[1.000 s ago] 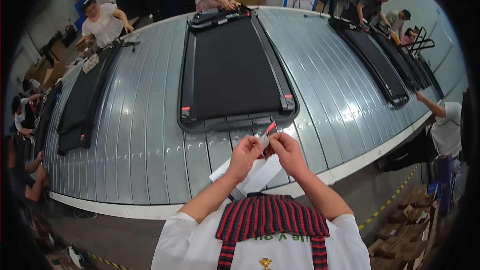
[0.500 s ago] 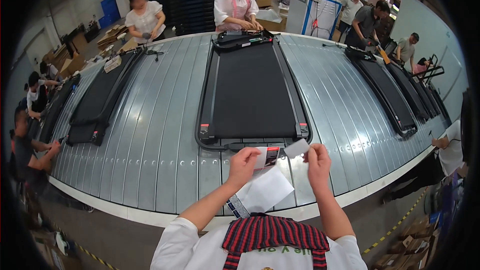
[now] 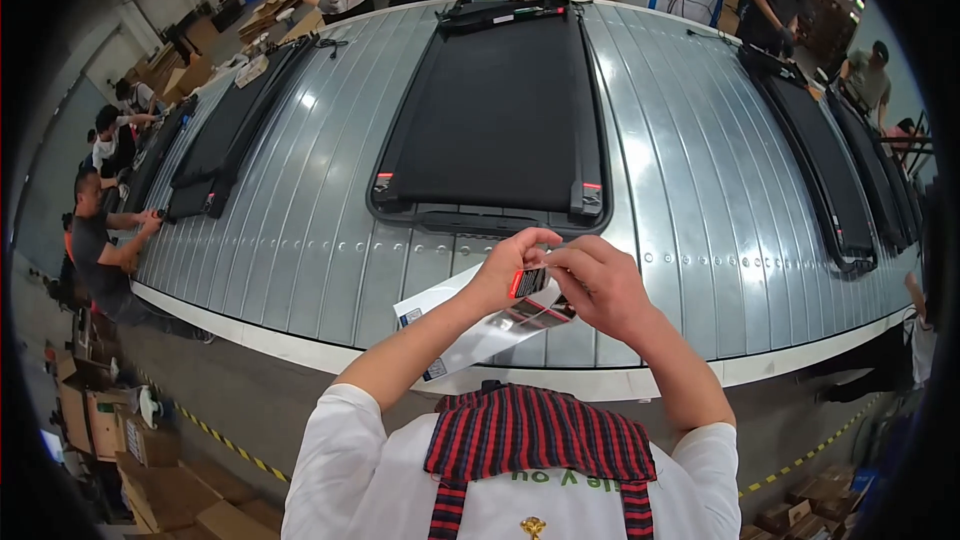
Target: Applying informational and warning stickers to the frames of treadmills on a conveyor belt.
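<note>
- the surface (image 3: 690,180) is spreading wide across the room, its grey metal slats running away from the person and catching glare.
- a black treadmill (image 3: 490,110) is lying in the middle, straight ahead of the hands; more treadmills (image 3: 815,160) are lying toward the right end, others toward the left.
- co-workers (image 3: 105,250) are standing along the far side and near both ends.
- cartons (image 3: 170,490) are crowding the floor at lower left, near striped tape (image 3: 225,435).
- the label (image 3: 530,283), black with a red strip, is hanging between the hands, over the near part of the surface, just short of the treadmill.
- the left hand (image 3: 505,270) is holding the label, its fingers curling and clamping on the left side.
- the right hand (image 3: 605,290) is keeping its fingertips together at the label's upper edge; what they are pinching is too small to tell.
- white sheets (image 3: 475,345) are showing under the left forearm, overlapping the pale near edge (image 3: 270,332).
- broad stretches of slats are separating the middle treadmill from those on either side; only a narrow strip is lying between its near end and the hands.
</note>
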A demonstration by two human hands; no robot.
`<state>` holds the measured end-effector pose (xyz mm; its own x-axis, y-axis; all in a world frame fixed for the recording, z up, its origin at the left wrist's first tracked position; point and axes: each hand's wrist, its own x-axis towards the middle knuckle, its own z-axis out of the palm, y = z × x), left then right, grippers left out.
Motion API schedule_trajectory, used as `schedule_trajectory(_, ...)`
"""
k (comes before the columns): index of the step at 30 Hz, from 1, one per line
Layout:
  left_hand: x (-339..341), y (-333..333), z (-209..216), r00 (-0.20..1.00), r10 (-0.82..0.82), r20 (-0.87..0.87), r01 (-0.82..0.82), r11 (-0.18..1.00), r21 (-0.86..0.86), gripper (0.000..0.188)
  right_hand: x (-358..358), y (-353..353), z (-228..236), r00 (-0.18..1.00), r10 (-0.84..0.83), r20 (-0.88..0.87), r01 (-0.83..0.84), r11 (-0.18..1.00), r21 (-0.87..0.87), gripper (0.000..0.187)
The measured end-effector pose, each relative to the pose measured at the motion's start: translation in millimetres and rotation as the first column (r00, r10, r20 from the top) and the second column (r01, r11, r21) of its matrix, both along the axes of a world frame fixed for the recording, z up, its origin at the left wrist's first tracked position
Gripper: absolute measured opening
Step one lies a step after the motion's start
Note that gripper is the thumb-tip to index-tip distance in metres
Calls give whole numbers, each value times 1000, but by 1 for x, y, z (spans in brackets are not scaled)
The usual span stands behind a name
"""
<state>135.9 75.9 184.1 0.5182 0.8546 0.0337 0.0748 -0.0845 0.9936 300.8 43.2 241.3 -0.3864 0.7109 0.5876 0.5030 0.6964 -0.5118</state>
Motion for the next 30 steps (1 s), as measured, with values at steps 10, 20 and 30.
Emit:
schedule_trajectory(10, 56, -8, -4, 997, -54, -58, 44, 987, -155, 35, 68, 8, -5, 954, 219, 205, -215, 976, -42, 5)
schedule_trajectory(20, -63, 36, -42, 964, -243, -107, 84, 659, -747, 29, 138, 90, -72, 903, -292, -316, -167, 439, -883, 20)
schedule_trajectory(30, 10, 105, -101, 836, 308, -454, -366, 930, -44, 18, 129, 223, -171, 723, -593, -354, -203, 308, -930, 13)
